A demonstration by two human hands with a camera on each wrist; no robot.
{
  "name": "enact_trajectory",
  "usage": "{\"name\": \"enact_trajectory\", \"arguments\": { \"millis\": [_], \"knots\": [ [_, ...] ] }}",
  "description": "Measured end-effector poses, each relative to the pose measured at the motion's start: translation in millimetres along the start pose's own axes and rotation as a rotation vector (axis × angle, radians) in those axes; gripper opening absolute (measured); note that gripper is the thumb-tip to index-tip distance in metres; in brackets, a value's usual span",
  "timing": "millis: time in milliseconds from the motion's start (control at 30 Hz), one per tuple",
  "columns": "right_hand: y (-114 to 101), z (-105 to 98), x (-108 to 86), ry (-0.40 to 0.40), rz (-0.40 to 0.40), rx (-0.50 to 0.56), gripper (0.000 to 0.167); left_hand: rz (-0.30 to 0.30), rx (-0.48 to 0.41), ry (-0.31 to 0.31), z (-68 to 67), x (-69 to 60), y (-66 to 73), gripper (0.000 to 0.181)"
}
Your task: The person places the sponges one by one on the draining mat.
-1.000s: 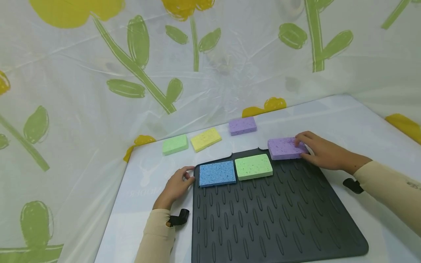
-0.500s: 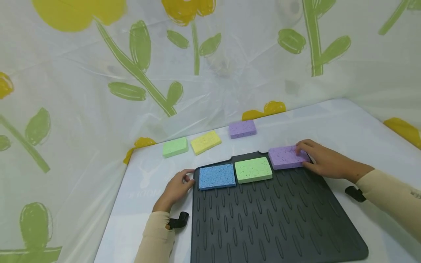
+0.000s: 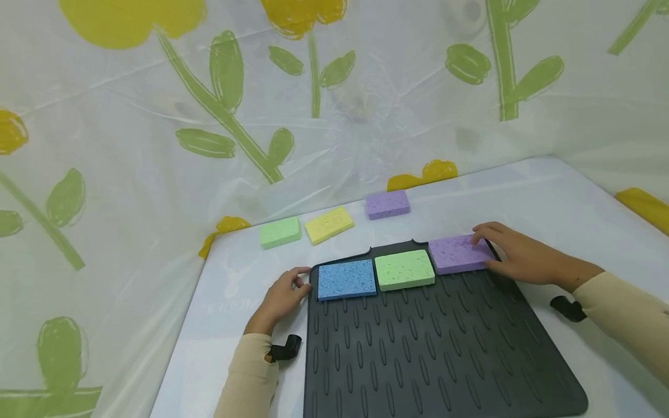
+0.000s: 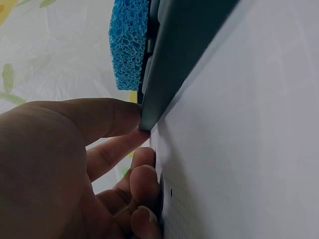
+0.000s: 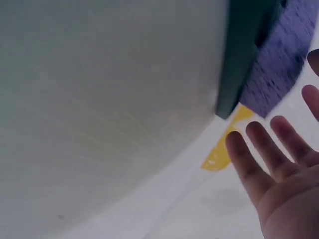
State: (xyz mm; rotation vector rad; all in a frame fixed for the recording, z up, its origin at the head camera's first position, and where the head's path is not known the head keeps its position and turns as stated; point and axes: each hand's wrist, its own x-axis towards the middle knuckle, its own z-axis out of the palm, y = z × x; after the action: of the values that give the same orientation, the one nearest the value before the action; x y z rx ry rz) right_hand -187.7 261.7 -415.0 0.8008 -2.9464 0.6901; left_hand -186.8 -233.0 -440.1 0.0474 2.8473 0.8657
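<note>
The left hand [image 3: 281, 297] pinched the black mat's [image 3: 418, 342] far left corner; the right hand's [image 3: 530, 255] fingers [image 5: 267, 144] were loosely spread, perhaps touching the right end of 1 purple sponge [image 3: 452, 255]; it lay on the mat, beside 1 green sponge [image 3: 405, 269].

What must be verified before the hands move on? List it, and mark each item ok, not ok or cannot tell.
1. Left hand at the left edge of the black mat: ok.
2. Blue sponge and near green sponge side by side on the mat: ok.
3. Near purple sponge at the row's right end: ok.
4. Right hand clear of that sponge: not ok; it overlaps it in the head view.
5. Right hand's grip released: cannot tell.
6. Remaining sponges in sight: ok; far green sponge, yellow sponge and far purple sponge lie beyond the mat.
</note>
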Motion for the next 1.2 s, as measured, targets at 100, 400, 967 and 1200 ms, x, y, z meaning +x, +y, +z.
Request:
{"name": "enact_trajectory", "arguments": {
  "millis": [100,400,967,1200],
  "knots": [
    [4,-8,2.1,0.036,0.071,0.041,0.029,0.002,0.003,-0.001,0.3,-0.3,0.5,0.043],
    [17,-13,17.7,-0.02,0.31,0.212,0.028,-0.027,0.03,0.004,-5.6,-3.3,-3.0,0.045],
    [35,-2,8.3,-0.211,0.371,0.348,0.028,-0.002,0.008,0.005,-4.5,-1.1,0.4,0.045],
    [42,0,3.4,-0.254,0.36,0.381,0.024,0.006,-0.012,0.008,3.5,1.0,-1.4,0.043]
  ]
}}
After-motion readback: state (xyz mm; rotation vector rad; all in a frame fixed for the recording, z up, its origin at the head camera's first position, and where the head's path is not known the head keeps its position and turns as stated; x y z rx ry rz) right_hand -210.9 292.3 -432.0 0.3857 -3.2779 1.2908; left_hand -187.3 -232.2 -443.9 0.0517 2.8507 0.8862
